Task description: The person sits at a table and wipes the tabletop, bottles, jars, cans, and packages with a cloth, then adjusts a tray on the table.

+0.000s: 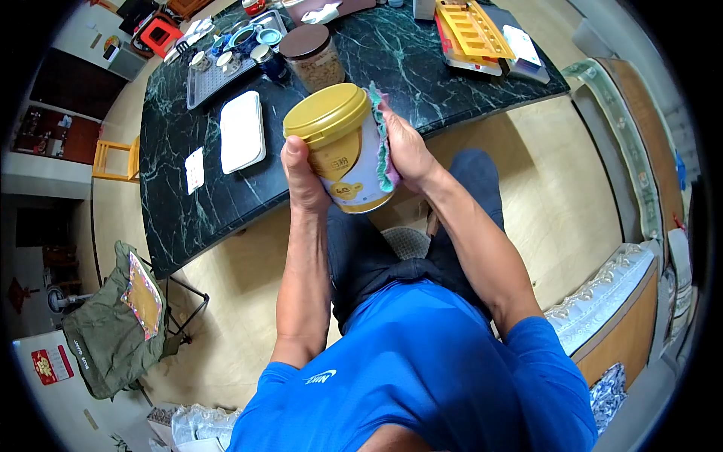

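Note:
A can [350,162] with a gold lid and a white and gold label is held up off the table, tilted, near the table's front edge. My left hand [303,177] grips its left side, thumb just below the lid. On the other side, my right hand [409,151] presses a green and pink cloth [382,143] against the can's wall. Most fingers of both hands are hidden behind the can and cloth. Just behind the can stands a jar [312,60] with a brown lid.
The dark marble table [181,218] bears a white tray [243,132], a paper slip [195,170], a metal tray [203,94] with cups, and a yellow plastic rack [474,29]. A green folding chair [113,331] stands left; a cushioned wooden bench [610,301] is at right.

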`<state>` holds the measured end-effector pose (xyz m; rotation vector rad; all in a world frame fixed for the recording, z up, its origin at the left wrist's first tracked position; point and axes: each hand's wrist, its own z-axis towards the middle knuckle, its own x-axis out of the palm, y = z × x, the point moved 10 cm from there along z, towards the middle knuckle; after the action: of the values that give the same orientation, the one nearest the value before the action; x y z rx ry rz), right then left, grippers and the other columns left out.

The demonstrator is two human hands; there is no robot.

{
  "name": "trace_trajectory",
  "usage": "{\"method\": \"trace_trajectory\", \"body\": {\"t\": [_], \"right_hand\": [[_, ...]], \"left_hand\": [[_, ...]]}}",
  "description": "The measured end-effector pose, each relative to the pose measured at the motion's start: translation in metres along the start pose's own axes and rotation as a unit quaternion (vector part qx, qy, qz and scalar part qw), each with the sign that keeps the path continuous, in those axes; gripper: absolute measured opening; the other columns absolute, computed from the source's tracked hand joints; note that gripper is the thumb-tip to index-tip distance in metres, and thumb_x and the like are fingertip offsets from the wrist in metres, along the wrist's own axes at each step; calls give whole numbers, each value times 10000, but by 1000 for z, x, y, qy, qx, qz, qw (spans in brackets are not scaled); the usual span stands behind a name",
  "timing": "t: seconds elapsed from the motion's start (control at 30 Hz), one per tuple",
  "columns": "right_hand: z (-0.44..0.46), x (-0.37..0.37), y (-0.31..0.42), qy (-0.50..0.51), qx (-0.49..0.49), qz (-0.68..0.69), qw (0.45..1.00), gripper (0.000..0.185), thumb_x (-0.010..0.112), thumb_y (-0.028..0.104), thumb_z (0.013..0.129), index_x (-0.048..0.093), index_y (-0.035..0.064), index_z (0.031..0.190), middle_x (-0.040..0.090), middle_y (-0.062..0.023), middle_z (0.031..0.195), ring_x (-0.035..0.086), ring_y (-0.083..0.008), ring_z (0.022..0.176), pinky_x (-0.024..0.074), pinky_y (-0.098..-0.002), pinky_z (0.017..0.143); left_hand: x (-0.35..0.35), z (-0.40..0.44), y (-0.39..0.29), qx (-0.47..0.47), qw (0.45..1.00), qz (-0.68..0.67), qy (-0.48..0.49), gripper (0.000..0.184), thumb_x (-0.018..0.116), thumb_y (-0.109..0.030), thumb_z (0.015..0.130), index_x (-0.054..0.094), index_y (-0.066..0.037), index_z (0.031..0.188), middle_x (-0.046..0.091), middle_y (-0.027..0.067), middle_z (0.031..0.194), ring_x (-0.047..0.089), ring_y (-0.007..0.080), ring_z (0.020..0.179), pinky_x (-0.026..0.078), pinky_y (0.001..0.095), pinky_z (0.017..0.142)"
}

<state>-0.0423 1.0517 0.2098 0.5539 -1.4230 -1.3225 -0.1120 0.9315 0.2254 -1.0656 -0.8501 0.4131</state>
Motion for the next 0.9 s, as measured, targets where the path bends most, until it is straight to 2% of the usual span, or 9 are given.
{"method": "trace_trajectory", "body": {"t": [0.1, 0.23, 0.33, 0.4, 0.53, 0.67, 0.73, 0.8, 0.9], "right_hand": [[-10, 7, -26, 32, 181, 146, 972, 482, 287, 332, 1120, 451, 26, 1454, 605, -122, 1357, 640, -213, 1176, 529, -376, 1021], [-21, 22, -60, 125, 195, 486, 843, 421, 397, 302, 1079, 541, 34, 1369, 644, -125, 1314, 657, -234, 1162, 541, -408, 1007], [-18, 5, -77, 83, 210, 519, 824, 469, 379, 367, 1087, 541, 33, 1373, 650, -143, 1307, 667, -252, 1156, 530, -440, 1022], [-18, -13, -59, -54, 203, 405, 890, 390, 434, 313, 1062, 594, 58, 1311, 669, -129, 1262, 678, -256, 1119, 551, -420, 990], [-8, -39, -15, -161, 48, 7, 986, 487, 461, 391, 1064, 517, 20, 1374, 672, -156, 1217, 681, -301, 1097, 528, -415, 988], [-21, 19, 71, -117, -286, -424, 851, 574, 465, 403, 1061, 423, -15, 1452, 626, -175, 1275, 613, -268, 1194, 492, -369, 998], [-11, 22, 73, -92, -279, -424, 857, 575, 439, 396, 1075, 403, -17, 1472, 589, -166, 1328, 562, -228, 1241, 473, -355, 1024], [20, 19, 37, 49, -112, -65, 990, 528, 392, 370, 1097, 430, -16, 1454, 589, -139, 1338, 570, -207, 1223, 478, -348, 1017], [20, 7, 1, 68, 62, 120, 989, 465, 345, 326, 1113, 475, 16, 1434, 602, -111, 1337, 577, -171, 1228, 489, -333, 1016]], "left_hand": [[-2, 0, 8, -26, 999, -41, 2, 914, 554, -776, 858, 573, 3, 1335, 673, 145, 1232, 675, 245, 1087, 555, 391, 939], [-4, 4, 13, -22, 996, -84, 22, 904, 530, -780, 873, 559, -21, 1362, 659, 135, 1253, 663, 240, 1107, 552, 401, 949], [-24, 20, 23, 11, 999, 28, -17, 704, 515, -631, 971, 572, -34, 1342, 669, 84, 1167, 664, 176, 1017, 550, 320, 862], [-25, 17, 9, 12, 984, 163, -67, 693, 545, -596, 991, 560, -9, 1359, 626, -5, 1032, 516, 24, 829, 438, 202, 687], [0, 10, 1, 38, 992, 114, -25, 864, 691, -645, 872, 484, 16, 1388, 602, 75, 1206, 588, 147, 1082, 489, 316, 933], [9, 11, -7, 75, 994, 72, -32, 919, 741, -619, 837, 408, -8, 1436, 578, 129, 1282, 606, 219, 1151, 504, 371, 992], [8, 10, -12, 78, 993, 81, -35, 924, 736, -612, 837, 403, 0, 1445, 575, 129, 1305, 605, 218, 1153, 506, 386, 992], [7, 12, -8, 35, 999, 41, -6, 922, 715, -620, 833, 409, -10, 1453, 572, 138, 1326, 605, 239, 1167, 499, 411, 1013], [11, 9, -4, 14, 1000, 10, 10, 928, 676, -662, 828, 421, -36, 1464, 573, 146, 1342, 601, 272, 1193, 490, 434, 1037]]}}
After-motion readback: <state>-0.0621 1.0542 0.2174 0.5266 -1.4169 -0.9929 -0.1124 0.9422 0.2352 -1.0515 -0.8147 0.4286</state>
